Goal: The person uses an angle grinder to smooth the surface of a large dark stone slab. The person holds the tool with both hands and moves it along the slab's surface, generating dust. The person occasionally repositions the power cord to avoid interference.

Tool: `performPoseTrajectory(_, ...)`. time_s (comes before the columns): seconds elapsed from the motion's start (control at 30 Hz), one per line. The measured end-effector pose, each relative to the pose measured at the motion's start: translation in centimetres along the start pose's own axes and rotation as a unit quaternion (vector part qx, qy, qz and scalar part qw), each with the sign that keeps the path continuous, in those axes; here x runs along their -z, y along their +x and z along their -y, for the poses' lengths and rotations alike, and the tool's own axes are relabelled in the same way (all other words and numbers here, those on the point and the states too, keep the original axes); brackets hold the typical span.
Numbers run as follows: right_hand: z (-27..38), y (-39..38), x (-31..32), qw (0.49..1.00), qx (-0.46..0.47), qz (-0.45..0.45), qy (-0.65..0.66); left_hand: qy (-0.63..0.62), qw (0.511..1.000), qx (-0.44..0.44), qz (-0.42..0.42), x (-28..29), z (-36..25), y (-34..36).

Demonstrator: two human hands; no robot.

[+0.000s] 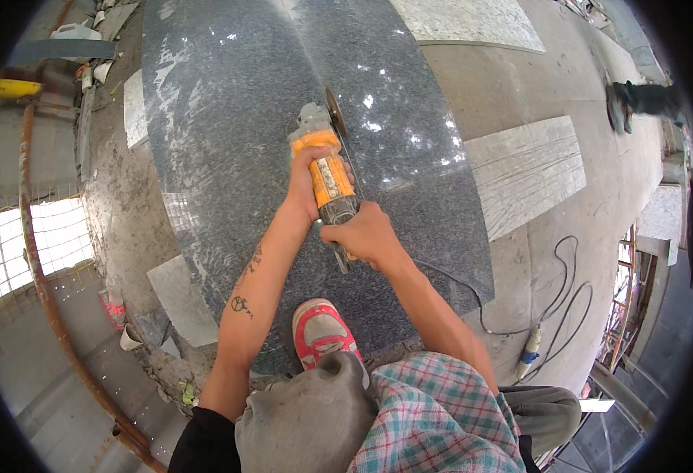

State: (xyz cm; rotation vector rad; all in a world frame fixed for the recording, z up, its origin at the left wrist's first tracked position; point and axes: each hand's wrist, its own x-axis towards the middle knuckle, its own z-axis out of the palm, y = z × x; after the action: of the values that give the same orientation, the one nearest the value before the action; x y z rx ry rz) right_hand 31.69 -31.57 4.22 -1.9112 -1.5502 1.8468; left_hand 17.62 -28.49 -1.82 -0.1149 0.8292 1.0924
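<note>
- Left hand (305,183) closes around the orange body of an orange-and-grey handheld angle grinder (332,175), thumb across its top and fingertips showing on the far side.
- Right hand (364,233) grips the dark rear handle of the tool, with most of its fingers hidden beneath the palm and casing.
- Partly concealed, too, is the underside of the grinder; whether the edge of its thin, brownish round disc (336,114) touches the stone cannot be told, nor whether it is spinning.
- Dark cord (472,293) emerges from behind the right forearm, its upper run out of sight, and loops over the concrete floor (551,181) to a pale-and-blue plug connector (531,352).
- Cut off by the dark fisheye rim at right, another person's dark-clad leg and shoe (620,108) enter the scene.
- Grinder sits over the middle of a large, speckled dark-grey polished stone slab (236,126), head pointing away from the wearer, disc upright on its right flank.
- Dusty and scuffed, the tool carries a worn pale label along its bright casing, and its metal head is dull grey.
- Whitish smears and bright reflections mark the slab; a pale line runs from near the disc toward the top edge.
- Red-and-beige shoe (324,331) rests near the slab's lower edge.
</note>
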Motion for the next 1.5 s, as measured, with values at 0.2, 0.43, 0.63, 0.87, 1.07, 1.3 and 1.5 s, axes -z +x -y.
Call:
performPoseTrajectory(0.2, 1.2, 2.3, 0.3, 1.0, -0.007, 0.021, 0.019, 0.006, 1.0, -0.011, -0.007, -0.2, -1.6, 1.6)
performPoseTrajectory(0.43, -0.7, 0.1, 0.0, 1.0, 0.013, 0.01, 0.015, 0.011, 1.0, 0.001, -0.01, -0.2, 0.4, -0.4)
performPoseTrajectory(0.63, 0.8, 1.0, 0.4, 1.0, -0.015, 0.006, -0.009, 0.016, 1.0, -0.022, 0.007, -0.2, -0.8, 0.8)
performPoseTrajectory(0.87, -0.4, 0.0, -0.2, 1.0, -0.001, -0.015, -0.017, -0.003, 1.0, 0.004, -0.004, 0.2, 0.2, -0.1)
performPoseTrajectory(1.07, -0.3, -0.3, -0.1, 1.0, -0.005, 0.015, 0.017, 0.021, 1.0, -0.014, -0.013, -0.1, 0.7, -0.6)
performPoseTrajectory(1.3, 0.2, 2.2, 0.3, 1.0, 0.001, 0.007, -0.016, 0.01, 1.0, -0.01, -0.001, -0.2, -0.9, 1.3)
performPoseTrajectory(1.5, -0.5, -0.7, 0.0, 1.0, -0.002, -0.002, -0.011, 0.005, 1.0, -0.002, -0.025, 0.1, 0.8, -0.7)
